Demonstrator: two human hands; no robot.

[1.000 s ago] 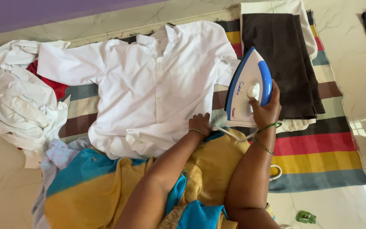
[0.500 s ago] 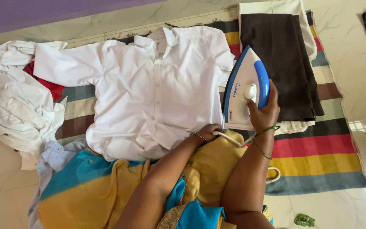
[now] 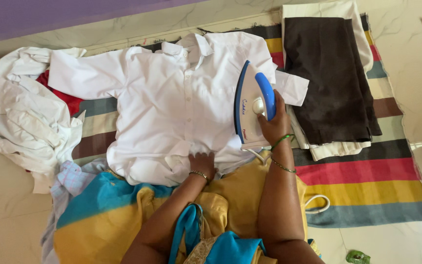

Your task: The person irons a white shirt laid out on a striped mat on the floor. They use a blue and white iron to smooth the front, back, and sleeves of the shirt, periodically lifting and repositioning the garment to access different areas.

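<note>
The right hand (image 3: 275, 124) is wrapped around the handle of a blue and white iron (image 3: 251, 105) resting on the white shirt's (image 3: 172, 102) right edge, while the left hand (image 3: 202, 164) presses flat, fingers spread, on the shirt's near hem, left of the iron.

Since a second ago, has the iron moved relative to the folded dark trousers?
Yes. The iron, gripped by the right hand, has shifted left, away from the folded dark trousers, and now sits over the white shirt instead of beside it.
</note>
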